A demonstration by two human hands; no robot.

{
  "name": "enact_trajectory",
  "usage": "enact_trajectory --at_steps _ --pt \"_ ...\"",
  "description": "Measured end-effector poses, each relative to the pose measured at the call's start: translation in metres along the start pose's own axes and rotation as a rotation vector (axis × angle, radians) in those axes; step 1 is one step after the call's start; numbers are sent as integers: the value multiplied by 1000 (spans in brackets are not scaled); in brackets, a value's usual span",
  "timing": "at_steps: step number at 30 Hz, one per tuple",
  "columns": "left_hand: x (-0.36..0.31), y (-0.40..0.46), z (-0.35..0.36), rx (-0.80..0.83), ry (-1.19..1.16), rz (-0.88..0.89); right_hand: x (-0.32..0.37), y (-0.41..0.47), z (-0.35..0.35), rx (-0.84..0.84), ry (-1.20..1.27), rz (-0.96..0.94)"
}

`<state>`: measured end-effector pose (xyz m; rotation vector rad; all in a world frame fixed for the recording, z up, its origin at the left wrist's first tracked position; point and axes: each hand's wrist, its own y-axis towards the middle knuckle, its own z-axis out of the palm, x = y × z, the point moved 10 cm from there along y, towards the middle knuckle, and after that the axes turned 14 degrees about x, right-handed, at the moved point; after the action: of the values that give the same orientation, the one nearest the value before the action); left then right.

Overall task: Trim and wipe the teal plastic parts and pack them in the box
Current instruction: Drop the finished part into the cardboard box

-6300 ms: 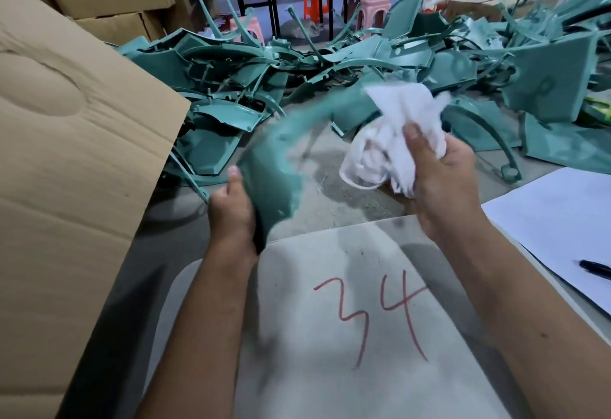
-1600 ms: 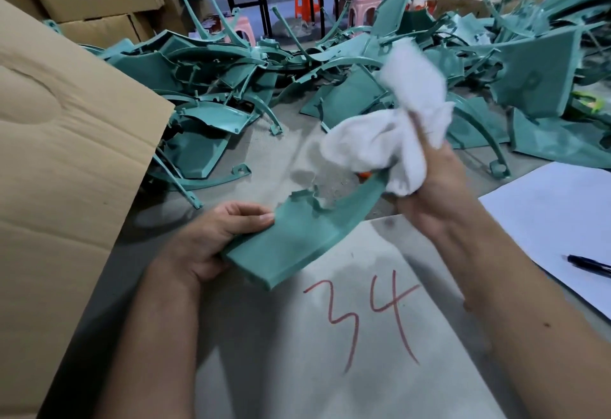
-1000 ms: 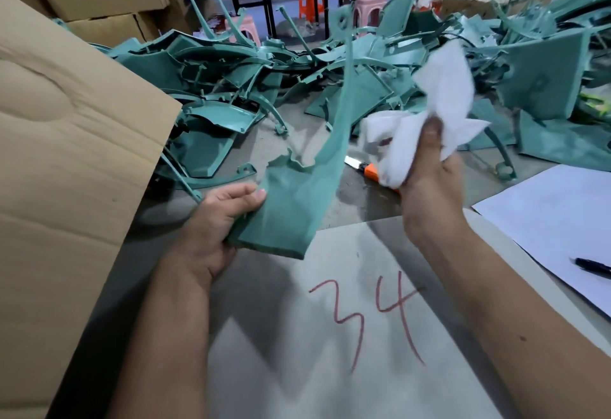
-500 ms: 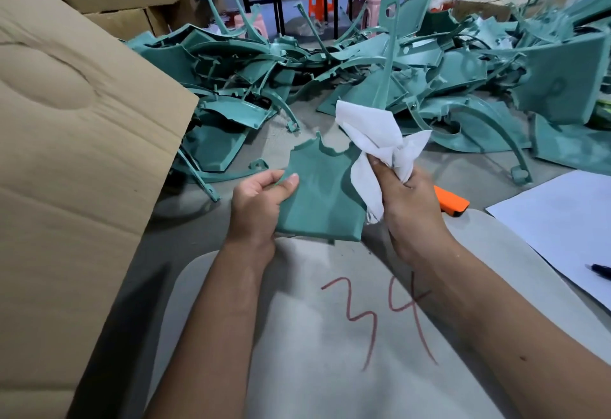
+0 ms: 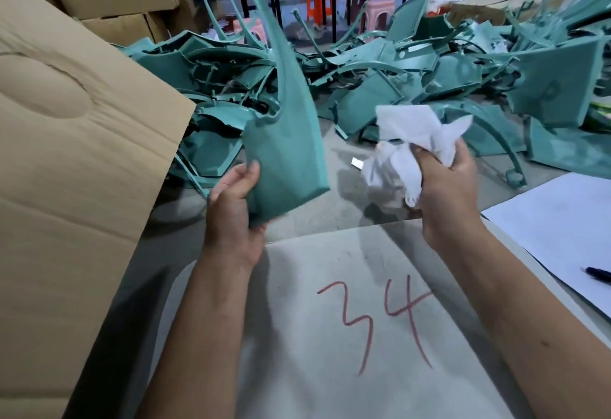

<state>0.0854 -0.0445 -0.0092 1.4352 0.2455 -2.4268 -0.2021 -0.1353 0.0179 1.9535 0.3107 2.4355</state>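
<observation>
left hand (image 5: 231, 207) gripping wide lower end of matte teal plastic part (image 5: 287, 140), held upright above grey table (image 5: 337, 213), long curved arm tapering upward, right hand (image 5: 446, 183) clenched around crumpled white cloth (image 5: 410, 147), apart from part, cardboard box (image 5: 66, 160) at left

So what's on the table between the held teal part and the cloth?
Head view: bare grey table between teal part and cloth, except a small silvery piece.

A white paper sheet (image 5: 558, 236) with a black pen (image 5: 599, 273) is lying right; orange and pink stools (image 5: 380, 10) are standing behind.
</observation>
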Motion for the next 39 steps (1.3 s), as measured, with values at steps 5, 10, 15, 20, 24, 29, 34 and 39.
enact_trajectory --at_steps 5,10,15,20,24,29,34,39 --pt "-10 -12 -16 -243 132 130 -15 -36 75 876 -230 177" --pt "-15 -18 -14 -358 150 217 -20 -38 76 883 -208 225" --pt "-28 -19 25 -328 213 257 17 -15 61 733 -369 -151" --pt "-64 -4 86 -409 236 254 -28 -54 84 1213 -623 167" --pt "-95 2 125 -368 335 244 13 -14 55 678 -80 46" --pt "-130 -16 151 -273 488 187 47 6 60 435 333 15" --pt "-219 -50 152 -174 779 204 117 1 119 543 380 -139" --pt "-315 -119 86 -334 1007 220 160 -30 233 804 336 -73"
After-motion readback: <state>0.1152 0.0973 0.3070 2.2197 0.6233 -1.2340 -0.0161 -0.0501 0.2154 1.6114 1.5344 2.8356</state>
